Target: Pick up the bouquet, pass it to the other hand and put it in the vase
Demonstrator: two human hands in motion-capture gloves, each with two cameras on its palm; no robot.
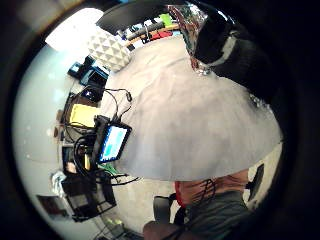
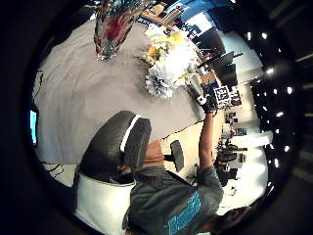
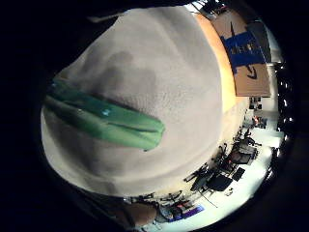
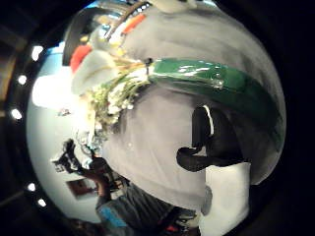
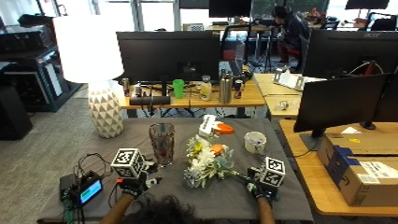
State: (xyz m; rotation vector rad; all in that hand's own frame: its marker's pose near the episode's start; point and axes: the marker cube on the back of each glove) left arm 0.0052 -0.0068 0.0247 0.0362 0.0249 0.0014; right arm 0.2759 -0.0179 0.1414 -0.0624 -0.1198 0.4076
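Note:
The bouquet (image 5: 205, 161) of white, yellow and orange flowers lies low over the grey tablecloth, right of the glass vase (image 5: 161, 142). My right hand (image 5: 258, 186) grips its green-wrapped stems (image 4: 211, 81) near the table's front edge; the stem ends (image 3: 106, 121) stick out past the palm and cast a shadow on the cloth. My left hand (image 5: 133, 184) sits in front of the vase, fingers loosely curled, holding nothing. The left thumb side palm view shows the vase (image 2: 115, 24), the bouquet (image 2: 168, 63) and the right hand (image 2: 210, 103).
A white mug (image 5: 255, 142) stands right of the bouquet, and a white and orange object (image 5: 214, 126) lies behind it. A patterned lamp (image 5: 103, 112) is at the far left corner. A small screen device with cables (image 5: 84, 191) lies at the front left.

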